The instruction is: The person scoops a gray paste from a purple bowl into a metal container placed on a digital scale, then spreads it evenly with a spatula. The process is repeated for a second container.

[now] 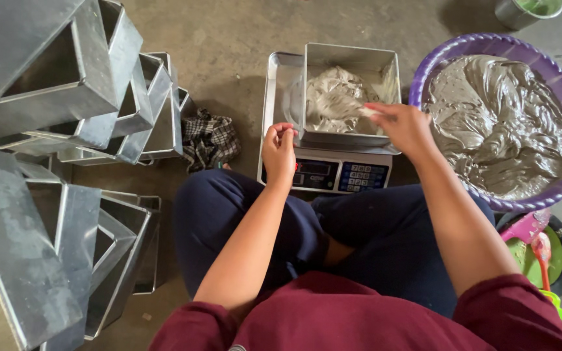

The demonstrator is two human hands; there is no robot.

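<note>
The right hand (406, 125) has batter-coated fingers pressed together over the metal pan (351, 94), hiding its edge; the left hand (279, 151) is curled shut.

— What colours did you have in front of you?

— My tub (424, 71) at two o'clock was purple, and the batter (499, 123) in it was a dull grey-brown. The square tin (351, 55) at twelve o'clock was silver-grey, with the same grey batter inside.

— And the scale?

— The scale (325, 174) had a dark front with pale blue keys. At ten o'clock lay a black-and-white checked cloth (209, 138). My trousers (242, 214) were navy, my shirt (333, 318) maroon.
</note>
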